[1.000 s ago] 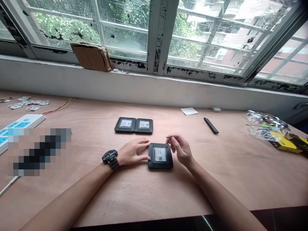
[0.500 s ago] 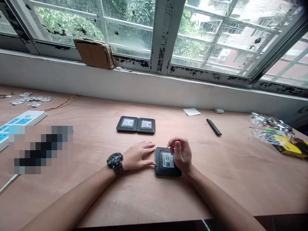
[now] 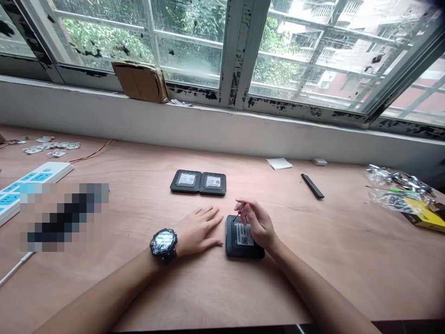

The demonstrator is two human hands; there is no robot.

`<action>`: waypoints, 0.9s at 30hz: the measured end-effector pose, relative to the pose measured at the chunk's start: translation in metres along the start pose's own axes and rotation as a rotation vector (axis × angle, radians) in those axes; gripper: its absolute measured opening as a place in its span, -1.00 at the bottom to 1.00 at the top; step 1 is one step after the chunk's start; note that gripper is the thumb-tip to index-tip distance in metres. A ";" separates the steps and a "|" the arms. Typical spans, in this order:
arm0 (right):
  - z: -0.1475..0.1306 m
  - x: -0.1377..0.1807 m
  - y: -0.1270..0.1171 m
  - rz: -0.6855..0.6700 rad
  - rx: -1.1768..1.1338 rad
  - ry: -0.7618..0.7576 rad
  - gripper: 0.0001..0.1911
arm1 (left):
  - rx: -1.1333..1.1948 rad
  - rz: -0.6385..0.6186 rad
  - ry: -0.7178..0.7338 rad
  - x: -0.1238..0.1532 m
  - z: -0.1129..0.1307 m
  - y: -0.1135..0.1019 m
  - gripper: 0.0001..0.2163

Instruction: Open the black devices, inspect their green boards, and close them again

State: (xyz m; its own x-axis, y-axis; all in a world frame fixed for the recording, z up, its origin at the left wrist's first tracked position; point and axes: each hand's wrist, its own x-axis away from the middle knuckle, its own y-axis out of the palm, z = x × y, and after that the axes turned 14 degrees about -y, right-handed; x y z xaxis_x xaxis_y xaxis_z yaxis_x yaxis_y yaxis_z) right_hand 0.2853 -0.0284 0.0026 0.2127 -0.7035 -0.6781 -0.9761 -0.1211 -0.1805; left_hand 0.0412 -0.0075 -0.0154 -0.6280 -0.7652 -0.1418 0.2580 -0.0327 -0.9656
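Note:
A black, rounded square device (image 3: pixel 233 247) with a white barcode label lies label side up on the table. My right hand (image 3: pixel 260 226) is above it, pinching a small screwdriver (image 3: pixel 240 211) with a thin shaft. The shaft slants down to the device's far left corner. Just left of the device, my left hand (image 3: pixel 198 232) rests flat on the tabletop with spread fingers, wearing a black watch (image 3: pixel 163 243) on the wrist. Its thumb tip is a little apart from the device's edge. Farther back, two similar labelled black devices (image 3: pixel 186 188) (image 3: pixel 212 189) lie side by side.
A white power strip (image 3: pixel 55 172) and a pixelated patch are at left, with small plastic-wrapped parts (image 3: pixel 57 153) behind. At right lie a dark bar (image 3: pixel 312 186), clear plastic bags (image 3: pixel 392 202) and a yellow box (image 3: pixel 426 215). White paper (image 3: pixel 279 163) lies near the wall.
My left thumb has come away from the device's edge. My right hand has turned and tipped the screwdriver more upright over the same corner. The view has shifted slightly.

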 end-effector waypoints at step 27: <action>0.024 -0.010 -0.036 0.335 0.319 -0.057 -0.82 | -0.048 0.020 0.008 -0.002 0.003 -0.007 -0.34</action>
State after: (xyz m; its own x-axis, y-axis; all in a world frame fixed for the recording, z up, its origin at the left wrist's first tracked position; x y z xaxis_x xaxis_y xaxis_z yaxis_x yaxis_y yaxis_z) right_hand 0.3193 0.0000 -0.0016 -0.1011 -0.6261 -0.7731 -0.9306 0.3343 -0.1490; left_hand 0.0428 -0.0074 -0.0077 -0.6286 -0.7605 -0.1629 0.2351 0.0139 -0.9719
